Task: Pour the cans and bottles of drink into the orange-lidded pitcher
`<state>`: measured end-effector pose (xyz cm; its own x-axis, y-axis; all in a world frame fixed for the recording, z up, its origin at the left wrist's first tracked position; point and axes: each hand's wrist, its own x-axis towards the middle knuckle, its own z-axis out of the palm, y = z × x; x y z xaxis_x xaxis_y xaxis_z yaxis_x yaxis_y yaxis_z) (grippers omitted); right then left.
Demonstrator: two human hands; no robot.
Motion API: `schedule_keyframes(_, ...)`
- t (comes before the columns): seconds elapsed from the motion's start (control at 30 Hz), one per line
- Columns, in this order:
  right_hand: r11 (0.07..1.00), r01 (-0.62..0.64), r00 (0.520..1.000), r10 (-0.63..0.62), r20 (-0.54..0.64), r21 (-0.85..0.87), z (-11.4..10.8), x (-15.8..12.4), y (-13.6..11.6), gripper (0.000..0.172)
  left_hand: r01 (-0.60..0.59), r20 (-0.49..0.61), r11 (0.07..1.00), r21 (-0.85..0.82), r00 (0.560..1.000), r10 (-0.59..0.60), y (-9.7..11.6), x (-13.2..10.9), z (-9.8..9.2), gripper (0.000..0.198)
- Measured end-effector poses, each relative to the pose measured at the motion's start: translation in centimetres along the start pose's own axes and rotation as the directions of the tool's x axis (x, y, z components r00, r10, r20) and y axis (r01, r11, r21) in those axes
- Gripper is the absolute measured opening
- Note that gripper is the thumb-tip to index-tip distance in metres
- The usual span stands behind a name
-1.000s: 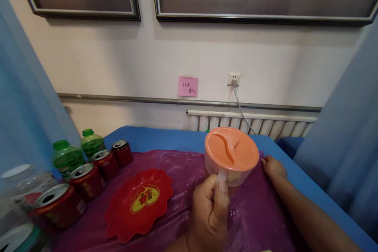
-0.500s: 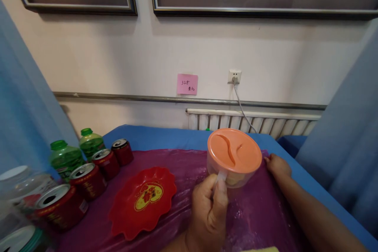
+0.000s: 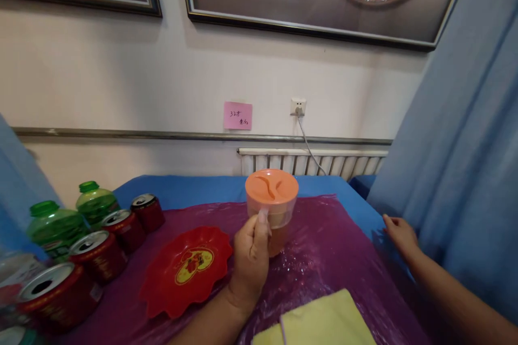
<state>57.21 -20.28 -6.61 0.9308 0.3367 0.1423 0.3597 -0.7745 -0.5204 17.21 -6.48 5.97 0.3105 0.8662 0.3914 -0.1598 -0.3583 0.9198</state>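
My left hand (image 3: 251, 250) is closed round the handle of a clear plastic jug (image 3: 278, 218) with an orange lid (image 3: 272, 186). The jug is upright and holds something brownish in its lower part; I cannot tell whether its base touches the purple plastic sheet (image 3: 324, 237). To its left lies a red scalloped plate (image 3: 170, 275) with a yellow printed design. My right hand (image 3: 400, 232), holding nothing I can see, is at the right over the blue tablecloth (image 3: 360, 221), fingers stretched forward. A folded yellow cloth (image 3: 327, 318) lies on the sheet nearer me.
Several red drink cans (image 3: 97, 256) stand in a slanting row at the left. Behind them are two green-capped bottles (image 3: 97, 202). A blue curtain (image 3: 457, 135) hangs at the right. Along the wall behind the table are a radiator (image 3: 279, 161) and a plugged-in cord (image 3: 309, 145).
The jug in my left hand has moved left and away from me, closer to the plate. My right hand has left the sheet's far right corner. The view has turned right, showing more yellow cloth.
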Motion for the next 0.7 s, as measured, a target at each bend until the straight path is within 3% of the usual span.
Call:
schedule_keyframes(0.17,0.988,-0.015,1.0,0.015,0.003,0.154,-2.1,-9.9,6.0,0.042,-0.021,-0.064,0.999,0.027,0.998,0.022,-0.9,-1.1,0.5,0.057)
schedule_keyframes(0.23,0.951,-0.007,1.0,0.012,-0.015,0.308,-2.0,-13.6,8.8,0.045,-0.028,-0.082,0.998,0.061,0.996,0.033,-1.3,-1.8,1.1,0.057)
schedule_keyframes(0.4,0.943,-0.02,1.0,0.022,-0.003,0.331,-1.8,-19.1,13.8,0.044,-0.051,-0.119,0.985,0.167,0.99,0.072,-1.6,-3.3,3.3,0.052)
schedule_keyframes(0.5,0.968,0.027,1.0,-0.026,-0.008,0.248,-2.5,-20.5,14.3,0.05,-0.069,-0.105,0.982,0.176,0.99,0.089,-1.5,-3.7,4.3,0.045)
schedule_keyframes(0.7,0.984,0.17,0.985,-0.171,-0.017,-0.058,-4.7,-22.4,12.4,0.06,-0.084,-0.06,0.98,0.18,0.994,0.096,-1.4,-3.2,4.7,0.036)
